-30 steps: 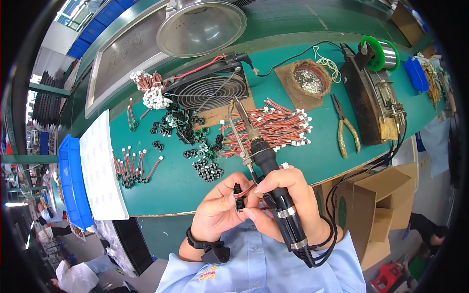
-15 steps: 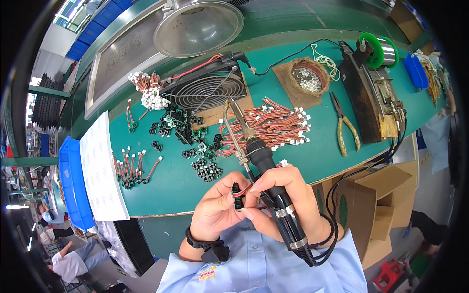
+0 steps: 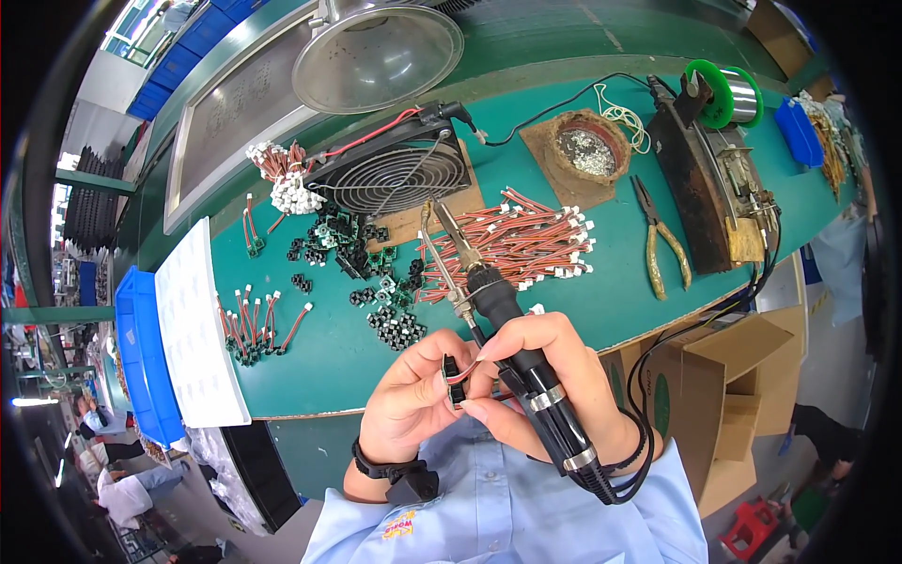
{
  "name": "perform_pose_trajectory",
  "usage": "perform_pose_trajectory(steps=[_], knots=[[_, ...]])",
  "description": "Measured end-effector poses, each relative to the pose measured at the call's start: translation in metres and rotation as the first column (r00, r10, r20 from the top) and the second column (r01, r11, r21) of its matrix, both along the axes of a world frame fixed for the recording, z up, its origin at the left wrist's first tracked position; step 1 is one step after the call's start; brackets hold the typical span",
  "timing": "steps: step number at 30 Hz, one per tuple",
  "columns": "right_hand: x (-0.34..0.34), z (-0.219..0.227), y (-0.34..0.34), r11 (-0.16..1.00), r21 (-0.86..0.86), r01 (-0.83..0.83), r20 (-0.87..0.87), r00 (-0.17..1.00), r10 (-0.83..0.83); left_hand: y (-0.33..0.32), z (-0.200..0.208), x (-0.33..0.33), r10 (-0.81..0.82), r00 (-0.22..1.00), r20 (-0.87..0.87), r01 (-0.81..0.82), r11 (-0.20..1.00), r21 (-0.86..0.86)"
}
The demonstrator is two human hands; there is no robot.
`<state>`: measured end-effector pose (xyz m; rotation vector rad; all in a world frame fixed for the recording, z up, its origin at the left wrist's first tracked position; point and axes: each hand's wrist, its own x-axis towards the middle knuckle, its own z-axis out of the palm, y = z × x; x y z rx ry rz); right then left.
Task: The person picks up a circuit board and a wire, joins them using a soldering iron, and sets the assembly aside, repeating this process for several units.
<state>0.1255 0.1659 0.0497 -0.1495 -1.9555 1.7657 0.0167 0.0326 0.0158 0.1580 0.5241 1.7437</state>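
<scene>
My left hand (image 3: 404, 402) pinches a small black component (image 3: 455, 378) by its edge. In my right hand (image 3: 564, 376) is a soldering iron (image 3: 498, 299) with a thin metal solder-feed tube along its side, its tip pointing away over the table. The right thumb and fingertips also hold a short red-and-white wire lead (image 3: 467, 372) against the black component. Exactly where the wire ends meet the component is hidden by fingers. Past the iron's tip lies a pile of red-brown wire leads (image 3: 517, 240) with white connectors. Small black components (image 3: 396, 329) are clustered left of the iron.
A fan (image 3: 390, 174) stands behind the components. Pliers (image 3: 662, 240), a solder-dross bowl (image 3: 590, 152) and an iron stand (image 3: 691, 188) with a green solder spool (image 3: 723, 96) are at right. Finished-looking wired pieces (image 3: 252, 329), a white sheet (image 3: 199, 324) and a blue bin (image 3: 148, 352) sit left.
The soldering iron's tip has shifted slightly left and down. Both hands have moved a little left, still holding the component, the wire lead and the iron.
</scene>
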Motion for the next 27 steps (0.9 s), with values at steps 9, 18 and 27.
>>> perform_pose_trajectory(steps=[9, 18, 27], knots=[[0.003, -0.002, -0.003, 0.981, -0.186, 0.061, 0.128, 0.991, -0.038, -0.002, 0.013, -0.004, 0.014, 0.962, -0.273, -0.045, 0.993, -0.109], [0.006, 0.0, -0.004, 0.912, -0.365, 0.185, 0.197, 0.973, -0.118, -0.001, 0.025, 0.0, 0.05, 0.845, -0.533, -0.147, 0.979, -0.141], [0.017, -0.01, 0.017, 0.71, 0.612, 0.349, -0.022, 0.905, -0.426, 0.007, 0.018, 0.0, 0.284, 0.721, -0.632, -0.468, 0.872, -0.143]])
